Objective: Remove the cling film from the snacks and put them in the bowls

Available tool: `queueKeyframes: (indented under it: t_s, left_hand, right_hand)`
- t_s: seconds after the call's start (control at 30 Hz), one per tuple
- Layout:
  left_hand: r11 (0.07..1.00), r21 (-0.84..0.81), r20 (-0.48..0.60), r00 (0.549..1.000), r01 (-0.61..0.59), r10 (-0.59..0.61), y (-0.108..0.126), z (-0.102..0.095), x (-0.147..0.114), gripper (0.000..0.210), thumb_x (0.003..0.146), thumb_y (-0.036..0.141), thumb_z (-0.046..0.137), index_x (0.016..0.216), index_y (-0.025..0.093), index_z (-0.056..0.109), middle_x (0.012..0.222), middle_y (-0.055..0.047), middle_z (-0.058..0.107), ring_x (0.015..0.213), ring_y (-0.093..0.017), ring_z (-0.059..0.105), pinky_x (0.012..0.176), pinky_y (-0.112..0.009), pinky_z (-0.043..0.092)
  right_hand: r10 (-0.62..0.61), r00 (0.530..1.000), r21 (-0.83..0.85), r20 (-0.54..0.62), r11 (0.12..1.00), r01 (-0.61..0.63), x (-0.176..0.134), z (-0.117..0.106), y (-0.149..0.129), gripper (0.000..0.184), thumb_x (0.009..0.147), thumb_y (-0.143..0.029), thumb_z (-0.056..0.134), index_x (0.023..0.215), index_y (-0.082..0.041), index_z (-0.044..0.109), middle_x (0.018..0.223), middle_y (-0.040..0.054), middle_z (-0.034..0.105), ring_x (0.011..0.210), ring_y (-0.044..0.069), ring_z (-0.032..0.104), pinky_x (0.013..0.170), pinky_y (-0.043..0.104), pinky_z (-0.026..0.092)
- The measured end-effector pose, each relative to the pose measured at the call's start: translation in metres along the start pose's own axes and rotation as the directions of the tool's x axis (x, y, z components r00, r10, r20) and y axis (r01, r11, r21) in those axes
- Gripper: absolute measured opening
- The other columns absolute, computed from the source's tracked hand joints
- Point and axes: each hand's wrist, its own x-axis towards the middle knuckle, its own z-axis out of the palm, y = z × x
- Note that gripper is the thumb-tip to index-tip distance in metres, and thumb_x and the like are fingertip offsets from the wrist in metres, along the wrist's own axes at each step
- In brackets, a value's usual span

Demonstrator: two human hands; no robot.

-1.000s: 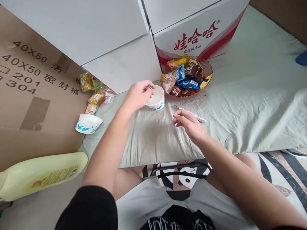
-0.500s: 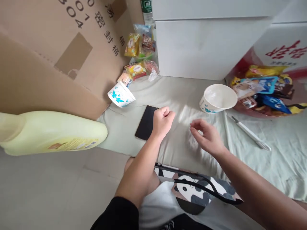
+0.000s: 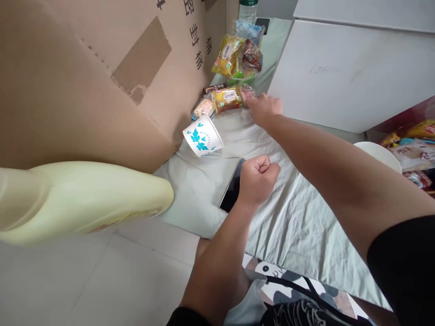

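Observation:
My left hand (image 3: 260, 179) is closed in a fist over the right part of a black phone (image 3: 234, 192) lying on the pale green cloth; nothing shows between its fingers. My right hand (image 3: 265, 108) reaches across to the back, its fingers bent and pinching at a clear-wrapped snack (image 3: 247, 93). The fingertips partly cover that snack. Right beside it lies a yellow snack packet (image 3: 227, 98), with a pinkish wrapped snack (image 3: 204, 107) to its left. A white paper cup with blue leaves (image 3: 203, 136) is tipped on its side in front of these packets.
A cardboard box (image 3: 84, 90) stands at the left, with a pale yellow jug (image 3: 84, 194) before it. More packets (image 3: 227, 54) and a water bottle (image 3: 247, 13) are behind. At the right are a white box (image 3: 333, 68), a second paper cup (image 3: 377, 151) and a snack pile (image 3: 416, 154).
My right hand has moved from the middle of the cloth to the snacks at the back. The view has turned left. My left hand stays in a fist near the phone.

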Motion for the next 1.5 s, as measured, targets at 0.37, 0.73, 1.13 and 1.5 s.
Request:
queueKeyframes:
  t_s: [0.37, 0.73, 1.13, 1.5]
  left_hand:
    - [0.989, 0.147, -0.009, 1.0, -0.007, 0.009, -0.026, 0.028, -0.013, 0.043, 0.086, 0.018, 0.066, 0.062, 0.02, 0.031, 0.06, 0.006, 0.03, 0.055, -0.007, 0.033, 0.055, -0.022, 0.032]
    - [0.98, 0.1, 0.472, 0.859, 0.17, -0.197, -0.109, 0.105, -0.05, 0.094, 0.084, 0.05, 0.08, 0.155, 0.04, 0.02, 0.095, 0.002, 0.069, 0.077, -0.016, 0.069, 0.072, -0.031, 0.056]
    - [0.774, 0.295, 0.736, 0.649, -0.561, 0.19, -0.106, 0.089, -0.047, 0.059, 0.095, 0.072, 0.051, 0.13, 0.027, 0.069, 0.132, -0.011, 0.069, 0.124, -0.029, 0.065, 0.109, -0.043, 0.052]
    - [0.726, 0.344, 0.567, 0.748, -0.595, 0.345, -0.102, 0.078, -0.035, 0.029, 0.1, 0.045, 0.062, 0.119, 0.026, 0.071, 0.121, -0.007, 0.075, 0.115, -0.022, 0.069, 0.104, -0.039, 0.054]
  right_hand:
    - [0.256, 0.964, 0.69, -0.075, 0.711, -0.135, -0.239, 0.008, 0.098, 0.028, 0.093, -0.045, 0.062, 0.111, -0.023, 0.069, 0.083, 0.0053, 0.069, 0.065, 0.02, 0.062, 0.067, 0.035, 0.051]
    - [0.163, 0.919, 0.727, -0.359, 0.666, 0.166, -0.39, 0.053, 0.158, 0.028, 0.095, -0.038, 0.066, 0.12, -0.034, 0.077, 0.135, 0.0106, 0.054, 0.123, 0.029, 0.058, 0.1, 0.049, 0.054]
    - [0.18, 0.81, 0.625, -0.558, 0.733, 0.267, -0.373, 0.044, 0.17, 0.011, 0.095, -0.032, 0.07, 0.087, -0.025, 0.072, 0.092, 0.0048, 0.065, 0.085, 0.019, 0.062, 0.078, 0.036, 0.053]
    - [0.374, 0.806, 0.519, -0.459, 0.849, -0.099, -0.372, 0.022, 0.218, 0.012, 0.093, -0.035, 0.058, 0.094, -0.025, 0.065, 0.094, 0.0094, 0.069, 0.091, 0.028, 0.064, 0.086, 0.047, 0.052]
